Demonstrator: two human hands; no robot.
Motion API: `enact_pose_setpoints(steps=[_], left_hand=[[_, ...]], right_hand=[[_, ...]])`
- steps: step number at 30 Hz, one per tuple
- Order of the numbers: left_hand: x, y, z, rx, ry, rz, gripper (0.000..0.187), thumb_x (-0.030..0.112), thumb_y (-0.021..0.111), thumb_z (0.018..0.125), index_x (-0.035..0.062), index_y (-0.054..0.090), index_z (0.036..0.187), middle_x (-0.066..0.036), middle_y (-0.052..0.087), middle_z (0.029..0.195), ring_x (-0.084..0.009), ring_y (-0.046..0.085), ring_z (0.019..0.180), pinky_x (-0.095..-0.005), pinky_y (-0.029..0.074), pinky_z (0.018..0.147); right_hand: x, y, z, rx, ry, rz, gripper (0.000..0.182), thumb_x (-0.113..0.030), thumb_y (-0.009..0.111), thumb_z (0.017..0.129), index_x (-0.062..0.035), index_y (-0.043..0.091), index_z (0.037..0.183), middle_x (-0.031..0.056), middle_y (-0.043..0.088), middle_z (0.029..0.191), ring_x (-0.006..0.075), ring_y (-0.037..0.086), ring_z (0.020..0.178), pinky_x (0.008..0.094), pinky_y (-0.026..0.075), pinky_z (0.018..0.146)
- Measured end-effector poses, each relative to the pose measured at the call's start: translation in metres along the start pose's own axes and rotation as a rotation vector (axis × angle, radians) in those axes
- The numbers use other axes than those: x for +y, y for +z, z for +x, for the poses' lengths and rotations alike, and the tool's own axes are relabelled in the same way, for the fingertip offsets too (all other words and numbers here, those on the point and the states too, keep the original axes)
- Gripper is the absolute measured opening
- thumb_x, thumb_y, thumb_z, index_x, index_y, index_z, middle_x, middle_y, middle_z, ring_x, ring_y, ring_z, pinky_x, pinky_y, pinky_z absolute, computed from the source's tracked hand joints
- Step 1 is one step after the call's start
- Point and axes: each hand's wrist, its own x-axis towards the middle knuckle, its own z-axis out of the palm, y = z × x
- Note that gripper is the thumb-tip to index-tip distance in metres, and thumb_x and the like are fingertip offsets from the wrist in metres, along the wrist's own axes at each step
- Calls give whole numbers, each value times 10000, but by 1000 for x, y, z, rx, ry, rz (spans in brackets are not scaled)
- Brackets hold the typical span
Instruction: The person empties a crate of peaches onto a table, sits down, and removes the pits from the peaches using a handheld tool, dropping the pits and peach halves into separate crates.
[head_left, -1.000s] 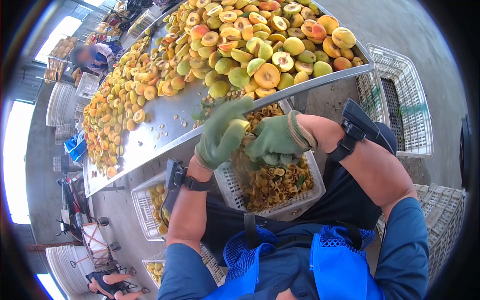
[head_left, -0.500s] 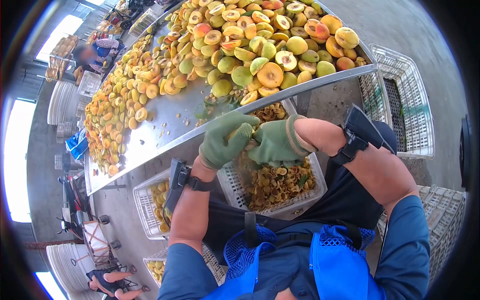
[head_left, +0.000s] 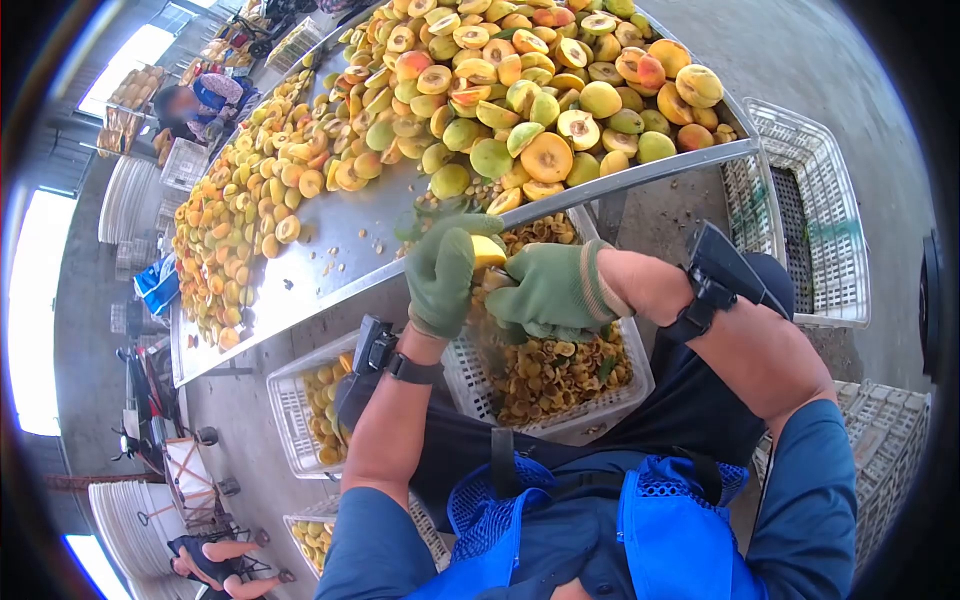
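Observation:
My left hand (head_left: 441,280), in a green glove, is closed around a yellow peach piece (head_left: 488,251) near the table's front edge. Just beside it, my right hand (head_left: 553,286), gloved the same way, has its fingers curled; what they hold is hidden. Below both hands stands a white crate (head_left: 645,372) with brownish-yellow fruit scraps (head_left: 565,380) and a few green leaves in it. Halved peaches (head_left: 480,70) lie heaped on the metal table (head_left: 365,205) in front of me, cut faces and pits showing on many.
A white crate of fruit pieces (head_left: 283,425) stands left of my legs, another (head_left: 312,540) nearer me. At right are empty-looking crates (head_left: 845,215) and stacked crates (head_left: 885,430). One person (head_left: 205,105) sits beyond the table's left end, another (head_left: 215,565) at lower left.
My hands have moved slightly apart, and the yellow peach piece now shows between them. My left hand has turned and shifted a little to the right.

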Motion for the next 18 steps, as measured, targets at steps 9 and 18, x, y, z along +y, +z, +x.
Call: enact_pose_setpoints(steps=[9, 18], left_hand=[[2, 10, 7, 28, -44, 173, 331, 285, 599, 1024, -13, 734, 1075, -103, 742, 988, -154, 680, 884, -307, 535, 811], [-21, 8, 9, 146, -174, -1, 562, 497, 514, 1053, -23, 727, 1058, -102, 740, 861, -156, 686, 732, -285, 559, 678]], right_hand=[[64, 2, 59, 310, -423, -857, 245, -278, 611, 976, -100, 686, 1128, 60, 712, 994, 242, 695, 883, 344, 546, 768], [44, 2, 27, 430, -350, -790, 340, -362, 596, 979, -64, 657, 1131, 186, 736, 1006, 383, 709, 971, 464, 544, 853]])
